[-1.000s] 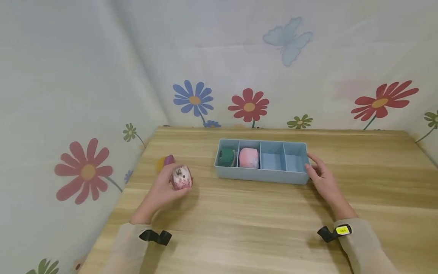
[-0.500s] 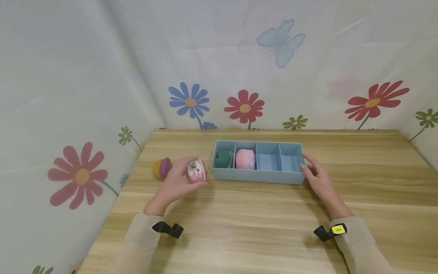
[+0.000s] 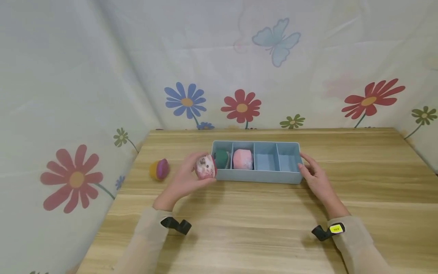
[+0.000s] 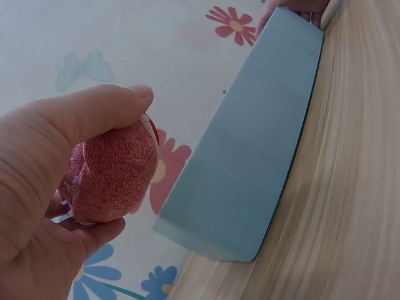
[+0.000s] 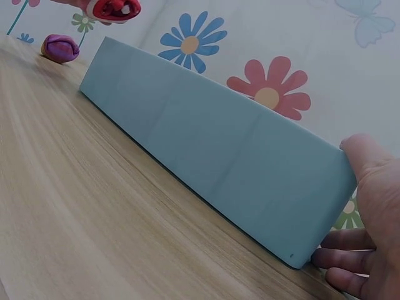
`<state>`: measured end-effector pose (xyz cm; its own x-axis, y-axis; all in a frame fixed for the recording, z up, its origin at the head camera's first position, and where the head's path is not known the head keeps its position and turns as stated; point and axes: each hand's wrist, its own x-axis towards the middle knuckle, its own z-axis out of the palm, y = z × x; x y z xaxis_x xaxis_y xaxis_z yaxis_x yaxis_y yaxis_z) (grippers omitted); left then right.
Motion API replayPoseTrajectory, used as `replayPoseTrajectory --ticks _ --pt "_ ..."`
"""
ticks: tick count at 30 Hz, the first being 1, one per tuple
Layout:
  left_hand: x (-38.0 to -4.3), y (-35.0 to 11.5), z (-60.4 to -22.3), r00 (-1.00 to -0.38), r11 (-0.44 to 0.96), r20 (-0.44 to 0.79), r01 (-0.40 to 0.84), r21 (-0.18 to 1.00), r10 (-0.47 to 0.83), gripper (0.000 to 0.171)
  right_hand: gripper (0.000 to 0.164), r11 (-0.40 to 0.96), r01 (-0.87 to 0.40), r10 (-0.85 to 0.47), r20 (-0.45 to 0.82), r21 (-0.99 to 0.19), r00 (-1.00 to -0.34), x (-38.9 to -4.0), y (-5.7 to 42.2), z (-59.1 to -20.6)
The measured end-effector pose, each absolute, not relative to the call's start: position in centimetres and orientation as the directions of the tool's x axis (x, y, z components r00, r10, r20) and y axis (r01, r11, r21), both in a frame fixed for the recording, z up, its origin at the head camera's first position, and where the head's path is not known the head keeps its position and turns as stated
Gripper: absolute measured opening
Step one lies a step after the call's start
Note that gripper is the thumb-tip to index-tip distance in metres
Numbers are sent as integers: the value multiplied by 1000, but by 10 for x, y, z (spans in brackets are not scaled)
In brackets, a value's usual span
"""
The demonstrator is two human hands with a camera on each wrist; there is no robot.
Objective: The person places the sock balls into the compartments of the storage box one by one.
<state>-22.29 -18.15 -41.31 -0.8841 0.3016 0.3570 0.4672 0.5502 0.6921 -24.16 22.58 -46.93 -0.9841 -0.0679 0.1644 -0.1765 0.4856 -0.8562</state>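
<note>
My left hand point(image 3: 188, 179) holds a red-and-white rolled-up sock point(image 3: 205, 167) between thumb and fingers, above the table at the box's left end. Its reddish fabric fills the grip in the left wrist view. The light-blue divided box point(image 3: 260, 176) has a row of compartments. A dark-green rolled sock point(image 3: 222, 159) lies in the leftmost one, and a pink rolled sock point(image 3: 243, 159) in the one beside it. My right hand point(image 3: 316, 177) holds the box's right end, with the thumb at the rim and the fingers against the end wall.
A yellow-and-purple rolled sock point(image 3: 159, 169) lies on the wooden table point(image 3: 260, 232), left of my left hand. Behind the table hangs a white cloth point(image 3: 308, 68) printed with flowers and a butterfly; it also runs down the left side.
My left hand has carried the red-and-white sock rightward to the box, leaving the yellow-and-purple sock in full sight. My right hand stays at the box's right end. The head view has shifted slightly.
</note>
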Motion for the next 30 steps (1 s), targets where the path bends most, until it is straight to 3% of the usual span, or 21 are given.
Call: replayPoseTrajectory --ticks 16,30 --pt "-239 -149 -409 -877 571 355 481 665 324 80 53 460 -143 -54 133 -877 -990 -241 227 -472" --pt "-259 -116 -405 -819 507 399 570 646 413 78 51 459 -163 -59 153 -873 -986 -245 227 -472"
